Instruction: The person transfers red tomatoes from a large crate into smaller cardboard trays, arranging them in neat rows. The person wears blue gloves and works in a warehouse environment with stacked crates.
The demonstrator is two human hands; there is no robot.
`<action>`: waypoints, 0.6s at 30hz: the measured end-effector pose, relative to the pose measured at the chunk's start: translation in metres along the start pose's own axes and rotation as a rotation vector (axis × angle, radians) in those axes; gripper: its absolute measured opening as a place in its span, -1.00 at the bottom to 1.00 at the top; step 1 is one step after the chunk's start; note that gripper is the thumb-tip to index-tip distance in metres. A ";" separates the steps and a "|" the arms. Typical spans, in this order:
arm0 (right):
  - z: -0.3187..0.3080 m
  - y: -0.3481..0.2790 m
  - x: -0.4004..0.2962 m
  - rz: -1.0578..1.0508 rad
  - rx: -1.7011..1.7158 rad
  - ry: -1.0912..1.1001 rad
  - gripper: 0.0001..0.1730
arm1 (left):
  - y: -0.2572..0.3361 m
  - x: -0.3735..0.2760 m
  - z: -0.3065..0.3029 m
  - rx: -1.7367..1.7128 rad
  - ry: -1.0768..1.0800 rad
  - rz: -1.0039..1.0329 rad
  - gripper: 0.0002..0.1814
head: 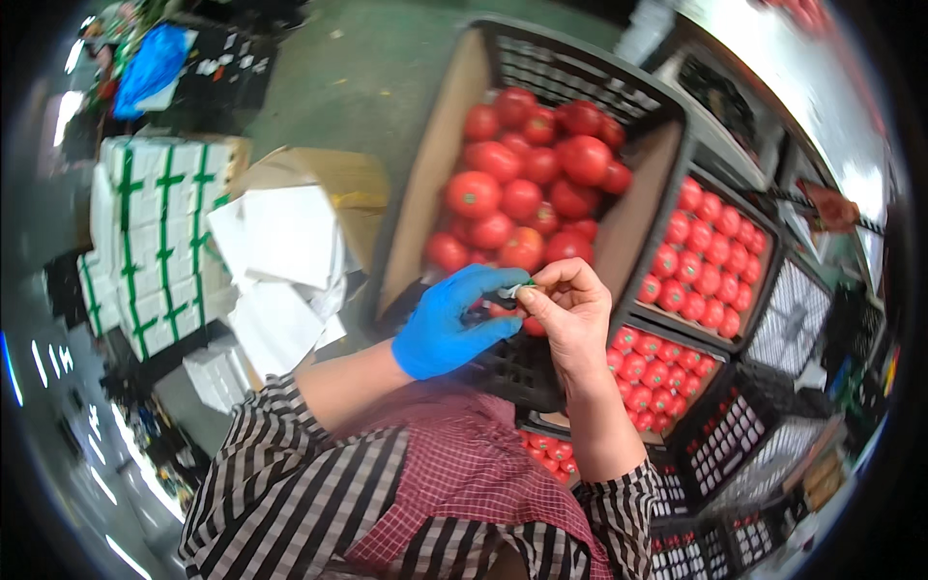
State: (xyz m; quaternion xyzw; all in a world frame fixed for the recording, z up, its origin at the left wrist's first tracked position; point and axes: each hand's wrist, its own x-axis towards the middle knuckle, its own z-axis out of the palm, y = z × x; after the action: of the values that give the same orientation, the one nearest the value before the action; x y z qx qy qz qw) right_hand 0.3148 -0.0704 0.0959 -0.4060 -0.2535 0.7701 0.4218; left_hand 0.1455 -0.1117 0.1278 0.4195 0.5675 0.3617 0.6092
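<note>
My right hand (574, 312), bare, pinches a small white and green piece (516, 291), perhaps a sticker strip, between thumb and forefinger. Facing it, my left hand (457, 319) wears a blue glove. Its forefinger reaches the small piece while its thumb stays apart below; whether anything sits inside its curl is hidden. Both hands hover over the near end of a black plastic crate (670, 116) lined with cardboard. Loose red tomatoes (518, 196) are heaped inside it. One tomato (475, 194) bears a small green sticker.
To the right, trays of tomatoes in rows (699, 250) (656, 373) adjoin the crate. Black crates (732, 449) stand at lower right. On the left are an open cardboard box (355, 181), white sheets (290, 239) and stacked white boxes (156, 239) with green tape.
</note>
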 end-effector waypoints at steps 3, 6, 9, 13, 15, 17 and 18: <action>0.046 0.023 0.010 0.005 -0.055 -0.038 -0.80 | -0.008 -0.011 -0.046 0.092 0.094 0.072 -0.66; 0.091 0.049 0.021 0.150 -0.096 -0.168 -0.84 | -0.009 -0.039 -0.096 0.029 0.235 0.037 -0.81; 0.126 0.070 0.033 0.294 -0.131 -0.330 -0.73 | -0.024 -0.057 -0.141 -0.061 0.451 -0.070 -0.88; 0.134 0.081 0.030 0.179 -0.277 -0.323 -0.65 | -0.108 -0.056 -0.242 -0.108 0.642 -0.208 -0.78; 0.116 0.073 0.017 0.073 -0.338 -0.253 -0.69 | -0.213 -0.067 -0.320 -0.116 0.751 -0.206 -0.69; 0.093 0.048 0.003 -0.139 -0.452 -0.241 -0.74 | -0.319 -0.133 -0.432 -0.043 0.704 -0.359 -0.70; 0.079 0.027 -0.003 -0.253 -0.472 -0.199 -0.82 | -0.347 -0.176 -0.489 -0.020 0.659 -0.411 -0.69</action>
State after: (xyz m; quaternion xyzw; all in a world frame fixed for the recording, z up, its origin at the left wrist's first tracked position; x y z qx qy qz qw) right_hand 0.2375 -0.0902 0.1202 -0.3805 -0.5147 0.6671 0.3813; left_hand -0.3695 -0.3579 -0.1252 0.1525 0.8014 0.3532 0.4579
